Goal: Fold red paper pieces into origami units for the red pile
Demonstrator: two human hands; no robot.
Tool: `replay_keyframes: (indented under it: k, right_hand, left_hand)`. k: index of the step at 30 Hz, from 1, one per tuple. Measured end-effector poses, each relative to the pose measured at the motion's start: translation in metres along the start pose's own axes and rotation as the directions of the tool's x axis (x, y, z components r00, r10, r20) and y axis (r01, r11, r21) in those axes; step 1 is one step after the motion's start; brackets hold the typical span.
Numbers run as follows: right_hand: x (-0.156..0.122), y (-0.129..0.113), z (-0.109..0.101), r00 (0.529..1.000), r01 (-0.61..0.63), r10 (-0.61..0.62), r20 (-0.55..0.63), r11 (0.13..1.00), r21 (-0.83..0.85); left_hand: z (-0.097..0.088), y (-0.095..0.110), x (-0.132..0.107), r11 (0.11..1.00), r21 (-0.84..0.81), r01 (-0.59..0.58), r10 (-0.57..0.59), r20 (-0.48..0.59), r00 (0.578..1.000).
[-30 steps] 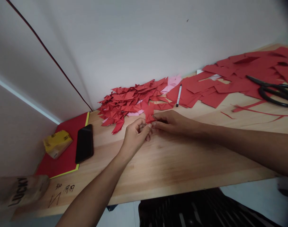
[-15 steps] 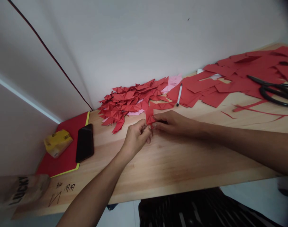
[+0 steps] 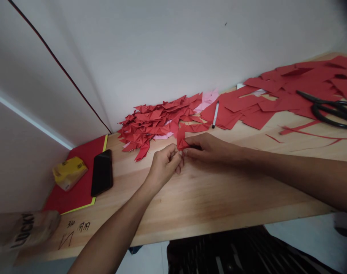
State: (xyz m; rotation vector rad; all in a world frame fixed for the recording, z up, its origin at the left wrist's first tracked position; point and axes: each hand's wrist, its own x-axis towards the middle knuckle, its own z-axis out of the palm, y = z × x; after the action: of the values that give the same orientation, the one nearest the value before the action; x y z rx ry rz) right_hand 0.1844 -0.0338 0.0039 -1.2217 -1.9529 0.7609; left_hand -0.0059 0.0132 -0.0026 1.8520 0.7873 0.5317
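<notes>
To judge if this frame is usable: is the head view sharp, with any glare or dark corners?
Head view: left hand, right hand and red paper piece are sharp; light on the table is soft, without glare; the top right corner is darkened.

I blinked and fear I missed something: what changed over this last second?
Barely anything. The left hand closed slightly tighter toward the right hand; both keep their grip on the small folded red paper piece. The heap of folded red papers, black phone and black scissors stayed put.
</notes>
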Motion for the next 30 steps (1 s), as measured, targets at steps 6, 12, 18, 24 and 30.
replay_keyframes:
  k: [6,12,18,24,30]
  right_hand:
    - [0.0000,-0.0005,-0.0018,1.000,0.013,-0.013,0.025,0.999,0.035]
    - [0.0007,0.0037,-0.0029,0.999,0.013,-0.015,0.038,0.999,0.048]
    - [0.0010,0.0043,0.0017,1.000,0.019,-0.020,-0.017,0.999,-0.039]
    - [0.0004,0.0022,-0.0003,0.999,0.023,-0.023,0.022,1.000,-0.011]
    - [0.0004,0.0030,-0.0049,0.995,-0.015,0.008,0.095,0.998,0.065]
  left_hand:
    - [0.0004,0.0038,0.0016,0.997,-0.072,0.016,-0.016,0.003,1.000]
    - [0.0007,0.0037,0.0020,0.995,-0.097,0.030,-0.031,-0.014,0.999]
    - [0.0022,0.0032,0.0014,1.000,-0.007,0.014,-0.014,-0.045,0.999]
    - [0.0001,0.0040,0.0015,0.999,-0.038,0.029,-0.030,-0.036,0.999]
    - [0.0001,0.0045,0.0025,0.994,-0.106,0.038,-0.042,-0.035,0.999]
